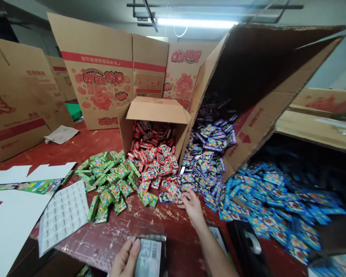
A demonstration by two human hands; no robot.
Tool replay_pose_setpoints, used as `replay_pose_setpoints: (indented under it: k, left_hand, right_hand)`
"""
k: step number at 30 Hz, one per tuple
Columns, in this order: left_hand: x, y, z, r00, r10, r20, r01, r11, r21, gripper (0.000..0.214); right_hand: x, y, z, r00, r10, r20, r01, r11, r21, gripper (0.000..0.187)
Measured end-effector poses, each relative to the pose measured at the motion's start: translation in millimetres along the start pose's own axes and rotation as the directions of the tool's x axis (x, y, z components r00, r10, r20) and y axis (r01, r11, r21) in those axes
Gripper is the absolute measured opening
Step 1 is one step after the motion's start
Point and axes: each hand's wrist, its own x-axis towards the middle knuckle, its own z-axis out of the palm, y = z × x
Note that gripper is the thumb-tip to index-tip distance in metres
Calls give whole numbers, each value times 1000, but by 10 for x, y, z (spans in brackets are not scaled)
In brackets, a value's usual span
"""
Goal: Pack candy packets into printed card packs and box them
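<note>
My left hand (pixel 126 258) is closed around a flat printed packet (pixel 148 257) with a barcode and a shiny clear edge, low in the middle of the view. Further forward, my right hand (pixel 192 204) has its fingertips pinched at a small red packet (pixel 173 189) at the front edge of the red packet pile (pixel 158 161). Around it lie small green packets (pixel 112 177) to the left and purple packets (pixel 203 163) to the right. Blue packets (pixel 265 192) spread further right. The fingertips partly cover the packet they touch.
A small carton (pixel 155 109) spills the red packets, and a large tilted carton (pixel 250 123) the purple ones. A sticker sheet (pixel 64 213) and white card pieces (pixel 20 215) lie left. A black tape dispenser (pixel 245 246) stands at the front right of the red table (pixel 103 242).
</note>
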Motion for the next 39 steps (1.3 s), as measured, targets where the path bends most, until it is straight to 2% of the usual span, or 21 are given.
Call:
replay_pose_setpoints:
  k: [2, 4, 6, 9, 11, 13, 16, 18, 20, 23, 24, 25, 27, 28, 29, 32, 33, 34, 37, 39]
  left_hand:
    - [11, -28, -11, 998, -1, 57, 0, 1000, 19, 48]
    - [0, -19, 1, 993, -15, 117, 9, 998, 55, 46]
    - [-41, 37, 35, 986, -18, 169, 5, 997, 79, 44]
    - [-135, 165, 101, 974, -2, 226, -18, 996, 85, 41]
    - [-190, 232, 133, 971, 13, 238, -33, 996, 81, 40]
    - [-224, 264, 150, 968, 33, 248, -56, 995, 88, 39]
    - [-244, 263, 174, 960, 46, 277, -74, 993, 92, 40]
    - [-249, 256, 200, 958, 54, 281, -82, 993, 87, 41]
    - [-248, 251, 226, 961, 60, 270, -87, 992, 87, 41]
    - [-230, 234, 237, 961, 52, 270, -72, 995, 63, 39]
    - [-221, 224, 229, 964, 52, 259, -66, 997, 43, 39]
    - [-210, 212, 217, 969, 59, 239, -66, 998, 22, 39]
    - [-194, 192, 181, 981, 77, 178, -75, 997, -18, 40]
    - [-189, 185, 158, 985, 79, 152, -75, 997, -34, 42]
    - [-189, 180, 132, 989, 78, 122, -73, 996, -45, 43]
    - [-207, 171, 45, 998, 58, 8, -58, 997, -53, 46]
    - [-215, 163, 16, 998, 57, -34, -58, 997, -49, 46]
    - [-222, 152, -13, 996, 59, -70, -63, 997, -46, 47]
    - [-225, 106, -87, 988, 63, -139, -72, 996, -58, 49]
    - [-215, 77, -125, 981, 54, -186, -68, 995, -66, 51]
  right_hand:
    - [-127, -269, -132, 998, -59, -14, 60, 996, 62, 60]
    - [-241, -648, -140, 990, -140, 15, 136, 979, 151, 52]
    - [-348, -1042, -25, 976, -178, 127, 159, 976, 148, 32]
    - [-505, -1408, 268, 913, -141, 383, 125, 990, 65, 29]
    - [-594, -1439, 442, 836, -64, 545, 90, 996, -21, 25]
    - [-650, -1367, 544, 725, 25, 688, 78, 990, -118, 21]
    - [-676, -1271, 571, 587, 36, 809, 197, 963, -186, 18]
    - [-683, -1265, 549, 544, -18, 839, 310, 933, -181, 17]
    - [-705, -1264, 520, 556, -29, 831, 339, 920, -195, 15]
    - [-766, -1194, 468, 653, 30, 757, 245, 937, -249, 15]
    - [-786, -1151, 452, 660, 45, 750, 224, 941, -254, 18]
    - [-800, -1103, 441, 646, 48, 762, 219, 944, -246, 19]
    - [-797, -999, 456, 571, 23, 821, 253, 946, -202, 15]
    - [-775, -946, 491, 547, -8, 837, 279, 944, -173, 14]
    - [-738, -892, 550, 567, -52, 822, 315, 936, -159, 14]
    - [-564, -733, 864, 752, -189, 631, 417, 879, -233, 19]
    - [-500, -686, 1003, 800, -219, 559, 430, 859, -279, 19]
    - [-442, -644, 1150, 826, -237, 512, 439, 840, -319, 17]
    - [-333, -558, 1594, 823, -268, 501, 487, 786, -380, 6]
    - [-312, -515, 1854, 809, -288, 513, 525, 748, -407, 16]
